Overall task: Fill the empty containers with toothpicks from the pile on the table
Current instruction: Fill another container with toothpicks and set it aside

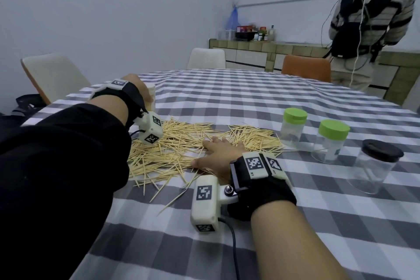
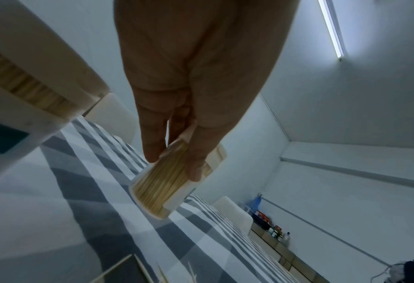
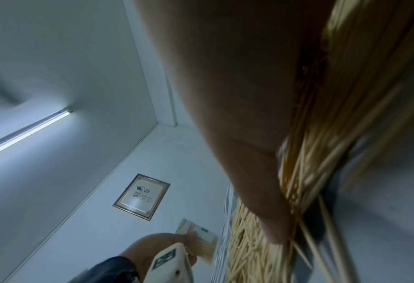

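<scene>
Toothpicks are lying in a loose, tangled pile on the checked table, between the two arms. The right hand is resting on the pile with fingers spread flat, gripping nothing. The left hand is holding a full jar, thumb and fingers curled round its side, at the pile's far left edge. Three lidded jars are standing to the right, apparently empty. The sticks are probably light, stiff and sharp-tipped, and likely to scatter; raking them parallel and pinching a bundle at mid-length looks safest. The jars seem light and smooth, best gripped round the wall.
</scene>
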